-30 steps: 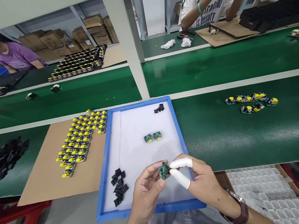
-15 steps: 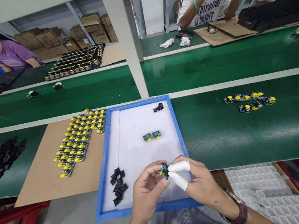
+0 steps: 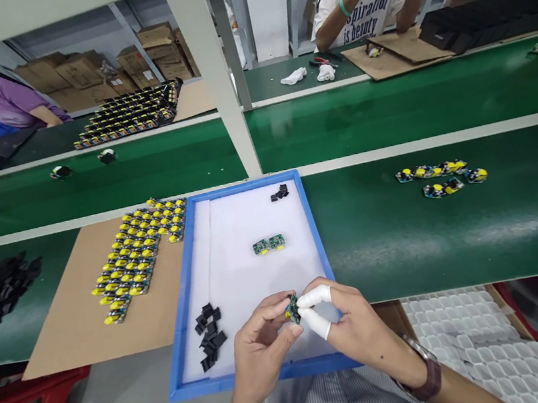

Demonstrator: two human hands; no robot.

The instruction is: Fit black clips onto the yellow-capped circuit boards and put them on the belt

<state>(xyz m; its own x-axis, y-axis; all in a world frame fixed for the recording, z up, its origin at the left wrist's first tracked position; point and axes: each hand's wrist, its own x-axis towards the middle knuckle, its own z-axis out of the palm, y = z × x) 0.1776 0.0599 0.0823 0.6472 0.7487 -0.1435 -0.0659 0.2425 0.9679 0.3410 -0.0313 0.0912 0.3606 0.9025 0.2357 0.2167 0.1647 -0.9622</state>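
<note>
Above the near end of the blue-rimmed white tray (image 3: 306,223), a small green circuit board (image 3: 293,309) with a yellow part is held between both hands. My left hand (image 3: 263,344) grips its edges with thumb and fingers. My right hand (image 3: 350,317), with white finger cots on thumb and forefinger, pinches at the board's right side. Whether a small part lies between those fingertips is hidden. Two more circuit boards (image 3: 268,244) lie side by side in the tray. Small black plastic pieces (image 3: 211,335) are heaped at its lower left, with several more black pieces (image 3: 280,192) at the far end.
Left of the tray, rows of yellow-topped boards (image 3: 129,263) stand on a cardboard sheet (image 3: 60,327). A black pile (image 3: 2,292) lies farther left. More boards (image 3: 440,177) sit on the green bench at right. A pale post (image 3: 213,68) rises behind the tray. Two people work across the bench.
The whole view has shifted slightly. Both hands keep their hold on the circuit board, which looks turned very little. Across the bench, the person in purple has an arm stretched out to the left.
</note>
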